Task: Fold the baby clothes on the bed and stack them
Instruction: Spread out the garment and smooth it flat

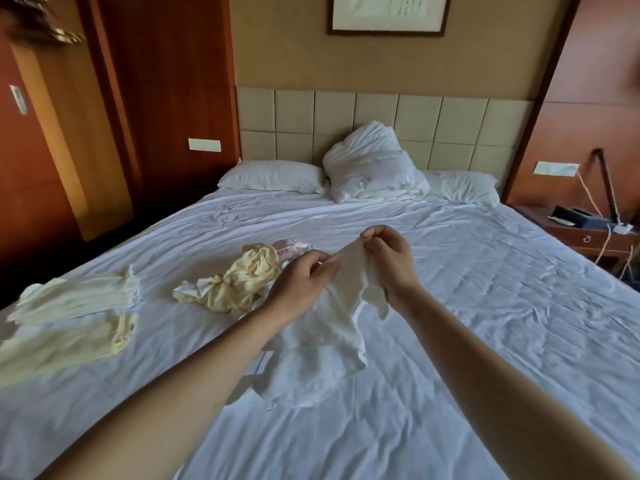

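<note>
Two hands on one piece. My left hand (304, 282) and right hand (388, 261), centre of frame, each pinch the upper edge of a white baby garment (318, 351). The fingers are curled onto the cloth and the hands sit close together. The top of the garment is lifted off the bed (485, 306). Its lower part drapes down and lies crumpled on the sheet just below centre. It is not spread flat, and I see no fold in it yet.

Just left of my left hand is a bunched heap of pale yellow clothes (242, 282), unfolded and twisted together. Behind the heap, toward the headboard, is a pink piece (289, 247) with a bit of blue beside it, partly hidden by my left hand. I cannot tell what kind of garment it is.

At the left edge of the frame, well apart from the heap, is a flat stack of folded pale yellow pieces (72, 313). It is blurred, so I cannot count the layers.

Judgement: I am partway through. A stack is started at the left, one white piece is in hand and being straightened for folding, and the yellow heap and the pink piece are left to do.

Farther out, three white pillows (370, 161) lie against the headboard at upper centre. A nightstand (585, 233) with cables sits at the right edge.
</note>
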### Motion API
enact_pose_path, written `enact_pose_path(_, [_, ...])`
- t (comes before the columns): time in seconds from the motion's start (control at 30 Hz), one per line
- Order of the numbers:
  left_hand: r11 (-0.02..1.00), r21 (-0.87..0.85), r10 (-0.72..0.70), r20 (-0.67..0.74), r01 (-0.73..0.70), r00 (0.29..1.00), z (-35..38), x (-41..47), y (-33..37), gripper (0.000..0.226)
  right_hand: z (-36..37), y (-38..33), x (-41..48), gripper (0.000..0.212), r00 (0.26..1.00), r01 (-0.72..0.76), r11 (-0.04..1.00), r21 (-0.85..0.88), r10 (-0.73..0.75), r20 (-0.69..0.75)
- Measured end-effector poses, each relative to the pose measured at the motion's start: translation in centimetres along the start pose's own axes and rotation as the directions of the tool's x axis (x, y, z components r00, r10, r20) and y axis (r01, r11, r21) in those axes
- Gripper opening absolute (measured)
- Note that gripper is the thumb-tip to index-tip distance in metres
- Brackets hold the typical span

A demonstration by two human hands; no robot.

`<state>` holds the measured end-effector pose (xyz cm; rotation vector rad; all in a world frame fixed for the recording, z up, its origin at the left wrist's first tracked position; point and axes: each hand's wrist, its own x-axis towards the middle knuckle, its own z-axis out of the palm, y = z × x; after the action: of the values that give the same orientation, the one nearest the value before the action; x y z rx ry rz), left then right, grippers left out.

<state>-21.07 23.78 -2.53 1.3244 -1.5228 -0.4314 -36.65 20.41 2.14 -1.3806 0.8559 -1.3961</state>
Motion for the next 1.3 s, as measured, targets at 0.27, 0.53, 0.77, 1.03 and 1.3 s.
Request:
enact_pose_path(0.27, [0.993, 0.116, 0.036, -0.051, -0.029, 0.998, -3.1, 0.0, 2.4, 0.018, 0.9, -1.8, -0.6, 0.021, 0.999, 0.002, 0.995, 0.098, -0.006, 0.043])
enact_pose_path(0.53, [0.957, 0.264, -0.178, 0.2, 0.122, 0.963, -2.6, -8.0, -3.9, 0.009, -0.1, 4.6, -4.0, 0.032, 0.929, -0.127, 0.946, -0.298, 0.219, 0.297])
enact_pose_path(0.77, [0.825, 0.557, -0.404, 0.471, 0.091, 0.784, -1.4, -18.4, -9.1, 0.02, -1.2, 13.7, -10.6, 0.035, 0.623, 0.026, 0.67, -0.742, 0.57, 0.536])
enact_pose_path(1.03, [0.76, 0.62, -0.531, 0.42, 0.194, 0.736, -1.8, -20.8, -9.0, 0.061, -1.4, 16.9, -13.2, 0.021, 0.693, 0.0, 0.673, -0.74, 0.534, 0.485])
enact_pose_path(1.3, [0.723, 0.669, -0.461, 0.281, 0.172, 0.842, -1.5, -21.1, -9.2, 0.035, 1.4, 17.3, -13.5, 0.036, 0.65, 0.187, 0.661, -0.727, 0.472, 0.596])
